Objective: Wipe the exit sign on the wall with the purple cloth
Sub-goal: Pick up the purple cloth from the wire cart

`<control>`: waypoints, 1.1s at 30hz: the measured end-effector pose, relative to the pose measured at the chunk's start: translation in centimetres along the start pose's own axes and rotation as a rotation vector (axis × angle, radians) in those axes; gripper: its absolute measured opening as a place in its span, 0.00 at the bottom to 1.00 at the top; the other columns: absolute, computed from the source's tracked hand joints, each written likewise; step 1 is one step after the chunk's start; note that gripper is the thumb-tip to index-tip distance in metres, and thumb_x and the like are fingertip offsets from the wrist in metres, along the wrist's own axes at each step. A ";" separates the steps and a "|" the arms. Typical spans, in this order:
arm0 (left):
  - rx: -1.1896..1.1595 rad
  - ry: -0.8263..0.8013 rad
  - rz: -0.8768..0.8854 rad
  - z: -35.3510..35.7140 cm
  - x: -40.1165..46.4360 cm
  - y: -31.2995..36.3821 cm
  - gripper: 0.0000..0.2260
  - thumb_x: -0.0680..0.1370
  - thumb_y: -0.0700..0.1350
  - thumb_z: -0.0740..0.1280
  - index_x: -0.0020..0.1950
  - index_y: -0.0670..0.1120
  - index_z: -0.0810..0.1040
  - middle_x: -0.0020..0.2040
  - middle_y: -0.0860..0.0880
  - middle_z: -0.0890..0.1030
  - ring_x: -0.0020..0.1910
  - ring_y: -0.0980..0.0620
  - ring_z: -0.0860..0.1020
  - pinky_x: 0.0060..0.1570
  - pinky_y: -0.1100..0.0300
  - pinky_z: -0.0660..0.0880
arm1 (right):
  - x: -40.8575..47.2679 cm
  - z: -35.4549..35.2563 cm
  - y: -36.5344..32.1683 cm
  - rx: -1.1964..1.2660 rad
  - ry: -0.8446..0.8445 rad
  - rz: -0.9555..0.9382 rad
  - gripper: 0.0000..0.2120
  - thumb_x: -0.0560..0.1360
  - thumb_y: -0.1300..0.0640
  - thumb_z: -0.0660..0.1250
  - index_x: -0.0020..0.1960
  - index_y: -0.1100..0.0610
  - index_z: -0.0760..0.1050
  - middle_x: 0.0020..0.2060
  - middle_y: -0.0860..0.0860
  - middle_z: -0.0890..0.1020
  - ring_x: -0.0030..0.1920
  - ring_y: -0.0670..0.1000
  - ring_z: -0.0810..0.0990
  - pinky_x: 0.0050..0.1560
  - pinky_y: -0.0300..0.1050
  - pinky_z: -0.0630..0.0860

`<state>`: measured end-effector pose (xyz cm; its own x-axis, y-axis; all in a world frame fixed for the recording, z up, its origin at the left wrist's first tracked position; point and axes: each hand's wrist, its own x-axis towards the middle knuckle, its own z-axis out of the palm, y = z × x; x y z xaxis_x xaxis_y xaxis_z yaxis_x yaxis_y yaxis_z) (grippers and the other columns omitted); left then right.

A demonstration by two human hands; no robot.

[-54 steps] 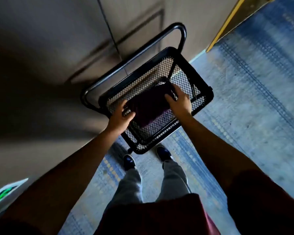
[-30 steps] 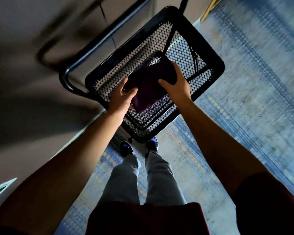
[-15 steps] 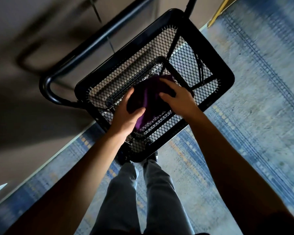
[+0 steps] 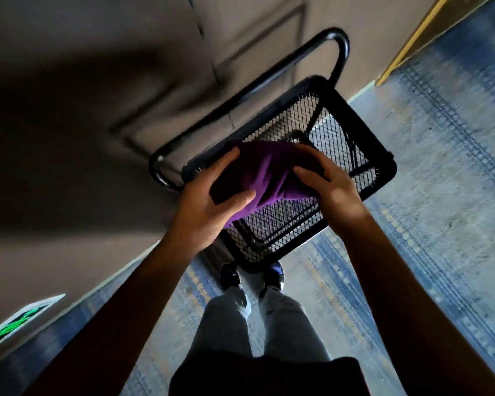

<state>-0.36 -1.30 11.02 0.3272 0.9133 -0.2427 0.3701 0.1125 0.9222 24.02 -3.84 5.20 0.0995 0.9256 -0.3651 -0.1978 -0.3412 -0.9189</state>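
— What sits at the far left?

— The exit sign (image 4: 17,321), green on a white plate, low on the wall (image 4: 69,138) near the floor edge, at the picture's lower left corner. It is well apart from both hands.

— And the purple cloth?

— The purple cloth (image 4: 269,172) is bunched between the two hands, above the near-left part of a black mesh cart (image 4: 340,132). Whether it touches the mesh I cannot tell.

— How does the left hand stand?

— The left hand (image 4: 209,207) cups the cloth's left side, its fingers (image 4: 226,161) curled over the far edge and the thumb pressed on the near fold: clamped on the cloth.

— And the right?

— The right hand (image 4: 332,187) grips the cloth's right side, fingers closed on the fabric, thumb laid across the top.

— Anything else?

— The cart's black tube handle (image 4: 269,84) runs along the wall side. Below, grey trousers and dark shoes (image 4: 229,275) stand on a blue patterned carpet (image 4: 440,224), just beside the cart's near corner.
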 end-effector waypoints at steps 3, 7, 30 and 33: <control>0.026 0.113 0.076 -2.2 -1.8 3.8 0.28 0.74 0.48 0.77 0.73 0.60 0.75 0.70 0.60 0.78 0.71 0.64 0.72 0.71 0.61 0.70 | -0.8 0.8 -3.0 0.169 -0.121 -0.019 0.29 0.75 0.43 0.71 0.71 0.58 0.75 0.69 0.59 0.79 0.72 0.59 0.76 0.72 0.59 0.71; 0.034 0.217 0.175 -4.1 -4.9 8.0 0.27 0.75 0.44 0.77 0.70 0.63 0.77 0.70 0.61 0.76 0.70 0.66 0.73 0.66 0.69 0.72 | -2.2 3.2 -6.9 0.249 -0.183 -0.001 0.30 0.74 0.41 0.73 0.73 0.51 0.75 0.70 0.55 0.79 0.71 0.56 0.78 0.68 0.52 0.77; -0.273 0.926 0.069 -17.3 -33.7 1.2 0.16 0.75 0.52 0.75 0.61 0.66 0.82 0.58 0.62 0.85 0.57 0.64 0.82 0.54 0.71 0.78 | -20.0 29.7 -9.8 -0.563 -0.634 -0.377 0.24 0.82 0.56 0.66 0.77 0.45 0.69 0.65 0.46 0.80 0.65 0.49 0.80 0.69 0.54 0.78; -0.136 1.020 0.040 -19.6 -39.8 -1.4 0.16 0.77 0.51 0.73 0.62 0.68 0.80 0.57 0.68 0.82 0.56 0.71 0.79 0.53 0.77 0.73 | -24.8 34.7 -7.9 -0.539 -0.643 -0.381 0.27 0.80 0.53 0.70 0.78 0.47 0.68 0.68 0.50 0.79 0.66 0.49 0.80 0.69 0.50 0.78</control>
<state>-30.94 -30.19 25.26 -0.5802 0.8081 0.1017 0.2525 0.0597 0.9658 -10.68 -18.45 26.68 -0.5285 0.8487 -0.0190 0.2346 0.1245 -0.9641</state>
